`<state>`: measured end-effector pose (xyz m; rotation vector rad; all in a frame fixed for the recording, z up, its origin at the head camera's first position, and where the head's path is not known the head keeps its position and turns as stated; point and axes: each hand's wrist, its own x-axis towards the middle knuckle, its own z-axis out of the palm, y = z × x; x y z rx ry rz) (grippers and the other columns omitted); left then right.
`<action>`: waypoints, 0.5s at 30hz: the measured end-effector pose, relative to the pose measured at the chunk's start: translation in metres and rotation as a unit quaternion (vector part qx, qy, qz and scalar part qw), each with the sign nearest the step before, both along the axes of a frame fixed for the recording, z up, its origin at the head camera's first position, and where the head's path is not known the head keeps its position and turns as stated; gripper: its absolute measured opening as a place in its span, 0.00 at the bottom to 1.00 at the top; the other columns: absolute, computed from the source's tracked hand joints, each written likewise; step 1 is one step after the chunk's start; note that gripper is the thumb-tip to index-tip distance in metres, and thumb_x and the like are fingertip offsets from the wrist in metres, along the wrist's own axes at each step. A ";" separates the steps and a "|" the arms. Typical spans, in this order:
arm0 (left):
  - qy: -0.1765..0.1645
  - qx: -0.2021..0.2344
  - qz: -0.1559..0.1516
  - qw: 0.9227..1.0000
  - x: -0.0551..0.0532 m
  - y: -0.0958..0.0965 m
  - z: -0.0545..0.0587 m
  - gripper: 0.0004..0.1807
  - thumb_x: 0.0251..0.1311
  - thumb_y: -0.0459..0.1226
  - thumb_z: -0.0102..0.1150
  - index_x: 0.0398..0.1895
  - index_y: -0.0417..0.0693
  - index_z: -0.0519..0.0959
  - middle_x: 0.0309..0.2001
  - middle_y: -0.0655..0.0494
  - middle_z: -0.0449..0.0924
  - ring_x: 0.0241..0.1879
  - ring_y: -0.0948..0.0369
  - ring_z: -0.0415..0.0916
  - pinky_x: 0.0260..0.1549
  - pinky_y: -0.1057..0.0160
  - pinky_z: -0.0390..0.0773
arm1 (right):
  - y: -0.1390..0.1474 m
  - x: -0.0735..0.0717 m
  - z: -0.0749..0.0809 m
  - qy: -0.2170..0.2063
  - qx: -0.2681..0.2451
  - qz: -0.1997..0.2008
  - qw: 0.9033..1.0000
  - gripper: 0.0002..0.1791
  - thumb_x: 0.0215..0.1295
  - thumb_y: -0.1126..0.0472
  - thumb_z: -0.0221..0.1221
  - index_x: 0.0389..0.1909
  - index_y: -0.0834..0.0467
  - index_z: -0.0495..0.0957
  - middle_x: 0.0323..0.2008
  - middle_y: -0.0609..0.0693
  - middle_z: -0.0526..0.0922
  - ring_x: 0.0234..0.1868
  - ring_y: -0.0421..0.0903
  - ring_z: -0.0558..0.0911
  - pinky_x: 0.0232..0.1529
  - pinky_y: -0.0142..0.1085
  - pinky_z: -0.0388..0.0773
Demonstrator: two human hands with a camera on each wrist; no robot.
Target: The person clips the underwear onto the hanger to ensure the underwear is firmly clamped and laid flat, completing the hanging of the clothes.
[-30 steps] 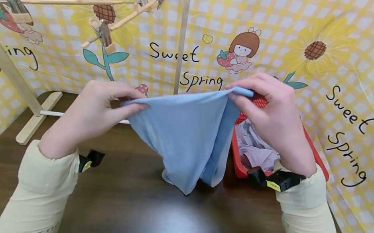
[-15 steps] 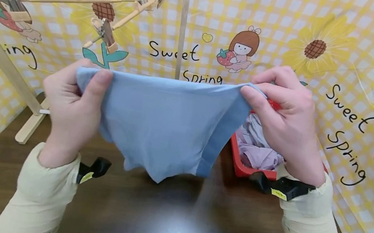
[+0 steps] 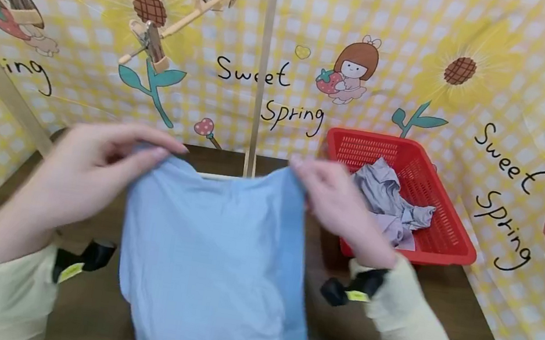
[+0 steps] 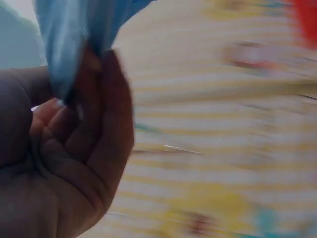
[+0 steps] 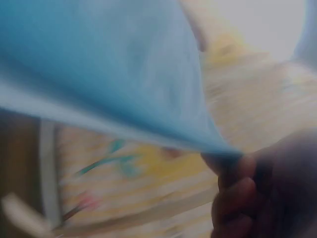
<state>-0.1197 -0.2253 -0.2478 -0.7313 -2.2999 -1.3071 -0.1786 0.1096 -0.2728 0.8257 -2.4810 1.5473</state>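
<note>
A light blue piece of clothing (image 3: 217, 256) with a darker blue band along its right side hangs between my two hands; its exact kind does not show. My left hand (image 3: 92, 172) pinches the upper left corner between thumb and fingers. At the upper right corner my right hand (image 3: 336, 203) pinches the fabric, blurred by motion. The left wrist view has the cloth (image 4: 69, 44) gathered at the fingertips. In the right wrist view the blue fabric (image 5: 124, 74) stretches away from the curled fingers. Its lower end runs out of the head view at the bottom.
A red plastic basket (image 3: 447, 237) with crumpled greyish-purple clothes (image 3: 385, 193) stands at the back right. Wooden hangers with clips (image 3: 153, 46) hang at the upper left from a wooden rack (image 3: 4, 89). The dark wooden table (image 3: 364, 336) lies below, with a yellow checked cloth behind.
The garment went from hanging bunched, to stretched wide, to hanging long and flat toward me. Both hands moved lower, and the right hand came inward, uncovering the red basket.
</note>
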 end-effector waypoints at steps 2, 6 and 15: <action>-0.062 -0.138 0.022 0.988 -0.022 -0.006 -0.031 0.11 0.74 0.34 0.57 0.51 0.53 0.87 0.27 0.58 0.81 0.15 0.64 0.62 0.17 0.66 0.66 | -0.017 -0.017 -0.043 -0.051 0.090 -0.007 0.995 0.26 0.80 0.48 0.51 0.19 0.55 0.73 0.15 0.48 0.72 0.19 0.46 0.74 0.25 0.37 0.70; -0.189 -0.210 0.015 0.959 -0.065 -0.023 -0.097 0.13 0.77 0.34 0.51 0.53 0.47 0.85 0.34 0.52 0.80 0.16 0.62 0.62 0.20 0.61 0.69 | -0.036 -0.043 -0.108 -0.097 0.195 -0.044 0.975 0.25 0.81 0.48 0.49 0.30 0.58 0.85 0.17 0.52 0.78 0.18 0.47 0.76 0.22 0.40 0.72; -0.307 -0.186 0.040 0.932 -0.089 -0.039 -0.150 0.17 0.74 0.31 0.51 0.61 0.40 0.81 0.62 0.35 0.74 0.28 0.56 0.76 0.28 0.58 0.80 | -0.038 -0.055 -0.152 -0.161 0.240 -0.065 0.955 0.28 0.72 0.37 0.57 0.26 0.57 0.81 0.18 0.49 0.78 0.20 0.48 0.76 0.22 0.38 0.70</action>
